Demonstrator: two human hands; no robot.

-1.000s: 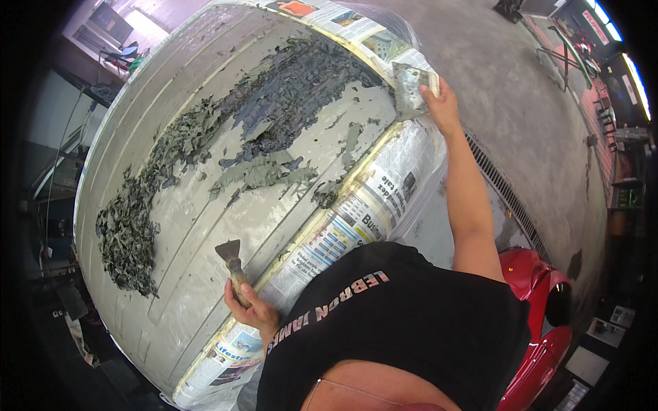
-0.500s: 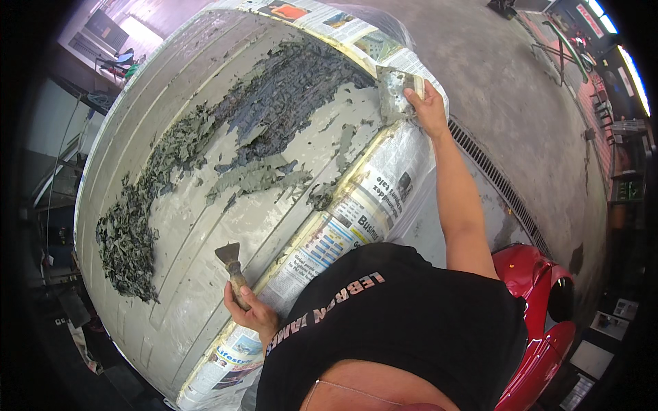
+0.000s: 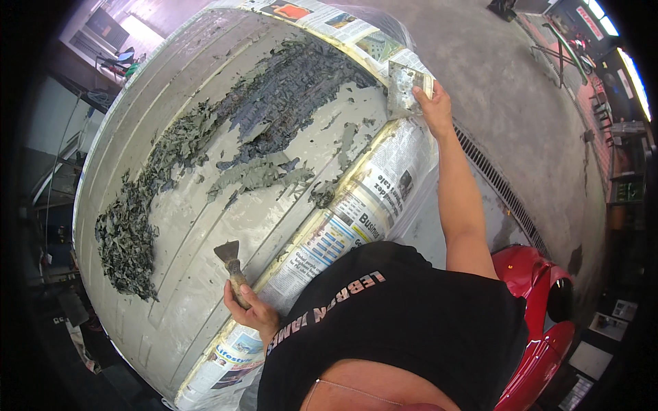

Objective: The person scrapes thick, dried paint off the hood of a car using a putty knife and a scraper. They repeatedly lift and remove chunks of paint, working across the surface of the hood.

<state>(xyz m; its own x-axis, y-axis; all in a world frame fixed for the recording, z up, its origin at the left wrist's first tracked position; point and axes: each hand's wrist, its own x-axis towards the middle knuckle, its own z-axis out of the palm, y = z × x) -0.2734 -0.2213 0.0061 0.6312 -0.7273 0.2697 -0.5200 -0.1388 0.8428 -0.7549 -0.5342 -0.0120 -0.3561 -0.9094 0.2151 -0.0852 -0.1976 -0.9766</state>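
Observation:
A large pale ribbed panel [image 3: 205, 226] lies in front of me, with dark peeling paint flakes [image 3: 274, 103] spread over its middle and a heap of scraped flakes [image 3: 127, 240] at its left end. My left hand [image 3: 250, 312] grips a small scraper [image 3: 232, 264] by its handle, blade up, at the panel's near edge. My right hand [image 3: 433, 109] is stretched far out and holds a flat grey square pad [image 3: 406, 85] against the panel's far right edge. Newspaper masking [image 3: 343, 226] runs along the near edge.
More newspaper [image 3: 322, 17] covers the far edge of the panel. A red car body [image 3: 541, 322] stands at my lower right on a grey concrete floor [image 3: 507, 89] with a drain grate [image 3: 500, 188]. Shelving and clutter stand at the far right.
My right hand with the grey pad has drawn slightly left along the panel's far edge. My left hand with the scraper stays where it was.

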